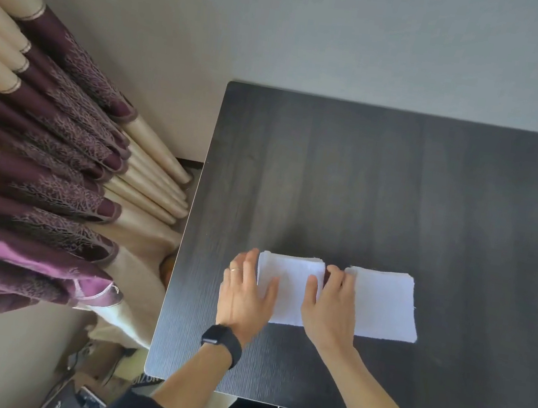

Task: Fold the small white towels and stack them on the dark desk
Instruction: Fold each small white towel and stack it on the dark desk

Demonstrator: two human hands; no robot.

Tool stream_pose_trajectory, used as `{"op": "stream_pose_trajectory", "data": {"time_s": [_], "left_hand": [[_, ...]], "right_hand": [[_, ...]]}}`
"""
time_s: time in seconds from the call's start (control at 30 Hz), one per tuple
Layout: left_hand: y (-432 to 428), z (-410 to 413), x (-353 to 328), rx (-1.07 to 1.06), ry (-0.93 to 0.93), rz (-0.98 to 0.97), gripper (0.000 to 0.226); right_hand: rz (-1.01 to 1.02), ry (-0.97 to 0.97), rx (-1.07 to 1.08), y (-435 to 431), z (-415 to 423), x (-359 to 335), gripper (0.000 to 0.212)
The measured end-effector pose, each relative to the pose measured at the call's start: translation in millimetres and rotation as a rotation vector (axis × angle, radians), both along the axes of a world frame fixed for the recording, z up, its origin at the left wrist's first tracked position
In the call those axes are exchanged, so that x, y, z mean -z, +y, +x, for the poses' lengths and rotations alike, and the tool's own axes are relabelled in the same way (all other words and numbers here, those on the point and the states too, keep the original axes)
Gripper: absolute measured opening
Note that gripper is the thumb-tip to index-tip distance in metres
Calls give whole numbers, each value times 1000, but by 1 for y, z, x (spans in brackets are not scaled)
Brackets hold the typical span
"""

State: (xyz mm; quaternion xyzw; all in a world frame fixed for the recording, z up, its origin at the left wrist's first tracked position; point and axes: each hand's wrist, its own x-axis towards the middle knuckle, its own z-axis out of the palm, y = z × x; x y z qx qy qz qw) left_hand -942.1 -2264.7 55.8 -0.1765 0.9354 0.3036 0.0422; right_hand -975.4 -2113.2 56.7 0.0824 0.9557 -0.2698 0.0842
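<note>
Matt, finely grained dark wood desk (400, 194); soft, nubbly white cloth towels (381, 302).

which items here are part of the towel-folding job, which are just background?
Job:
- left towel stack, squared between left hand and right hand
- right towel, lying flat beside it
- dark desk

Background:
- purple and cream curtain
- black wristwatch
- clutter on the floor, too unclear to name
</note>
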Motion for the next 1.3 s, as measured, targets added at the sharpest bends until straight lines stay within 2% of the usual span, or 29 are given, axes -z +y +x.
{"op": "stream_pose_trajectory", "data": {"time_s": [0.07,0.17,0.27,0.5,0.7,0.83,0.9,0.97,1.03,1.13,1.23,1.3], "left_hand": [[1,9,11,215,67,-203,69],[2,10,24,387,16,-276,69],[0,7,35,372,-69,-289,67],[0,4,53,364,-114,-312,70],[3,2,45,354,-120,-263,67],[1,3,28,356,-140,-144,64],[2,5,15,300,-82,-27,65],[4,7,5,157,-44,68,71],[8,11,0,-16,-88,177,79],[16,13,0,-238,-215,370,84],[20,11,6,-289,-244,458,61],[21,9,9,-280,-241,457,48]], "right_hand": [[-18,87,-75,2,10,2,36],[113,144,-293,2,17,14,49],[211,69,-416,1,13,31,57],[290,20,-476,4,5,50,59],[266,-5,-467,4,5,42,59],[167,28,-464,9,4,23,59],[72,75,-397,25,7,5,60],[-34,128,-220,53,12,-13,59],[-136,127,33,86,18,-25,57],[-125,-9,287,126,22,-25,60],[-173,-273,410,150,20,-12,70],[-256,-337,405,155,20,-7,63]]}}
